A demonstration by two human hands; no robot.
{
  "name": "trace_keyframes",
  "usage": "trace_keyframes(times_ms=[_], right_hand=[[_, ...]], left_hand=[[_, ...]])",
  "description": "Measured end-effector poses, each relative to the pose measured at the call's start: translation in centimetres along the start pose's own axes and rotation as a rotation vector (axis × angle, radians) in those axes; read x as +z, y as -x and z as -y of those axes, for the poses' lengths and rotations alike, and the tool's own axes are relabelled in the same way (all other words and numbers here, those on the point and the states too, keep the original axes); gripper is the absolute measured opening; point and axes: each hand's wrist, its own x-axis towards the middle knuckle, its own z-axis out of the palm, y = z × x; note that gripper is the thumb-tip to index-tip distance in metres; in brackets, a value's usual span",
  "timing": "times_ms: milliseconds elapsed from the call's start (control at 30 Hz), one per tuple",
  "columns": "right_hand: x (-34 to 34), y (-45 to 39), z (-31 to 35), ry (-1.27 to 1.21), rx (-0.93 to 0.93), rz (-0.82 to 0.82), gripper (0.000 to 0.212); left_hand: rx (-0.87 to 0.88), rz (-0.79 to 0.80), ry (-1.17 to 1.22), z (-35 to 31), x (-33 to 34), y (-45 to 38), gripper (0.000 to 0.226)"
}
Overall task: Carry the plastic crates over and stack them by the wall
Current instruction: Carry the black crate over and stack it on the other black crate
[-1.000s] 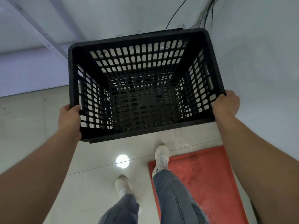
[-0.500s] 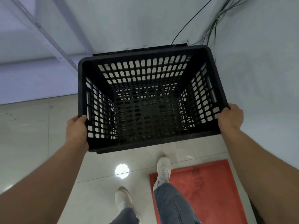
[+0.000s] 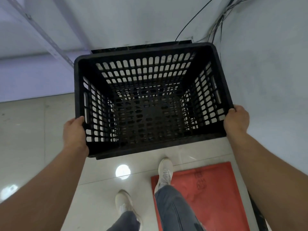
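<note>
Black plastic crate [image 3: 150, 104], empty, is held in the air before a corner of pale walls [image 3: 266, 72], with the left hand [image 3: 75, 132] and right hand [image 3: 236, 119] each closed around a near rim corner. Glossy pale floor tiles [image 3: 25, 139] lie below, a red mat [image 3: 216, 194] by the right wall. Dark cables [image 3: 218, 22] run down the corner.

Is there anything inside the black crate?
No; the black crate, held by the left hand and right hand, shows only its bare slotted bottom.
</note>
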Motion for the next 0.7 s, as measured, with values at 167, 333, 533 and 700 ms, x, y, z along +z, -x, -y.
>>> trace_keyframes(times_ms=[167, 333, 533, 700], right_hand=[[-0.3, 0.5, -0.3, 0.055, -0.042, 0.004, 0.04], [0.8, 1.4, -0.9, 0.165, -0.098, -0.111, 0.04], [0.5, 1.8, -0.2, 0.199, -0.081, -0.071, 0.04], [-0.9, 1.9, 1.4, 0.356, -0.035, 0.021, 0.037]], left_hand=[[0.085, 0.015, -0.091, -0.2, 0.4, 1.6, 0.037], [0.119, 0.029, -0.132, 0.2, 0.5, 1.3, 0.04], [0.127, 0.015, -0.162, -0.1, 0.7, 1.6, 0.044], [0.176, -0.01, -0.322, 0.4, 0.0, 1.3, 0.06]])
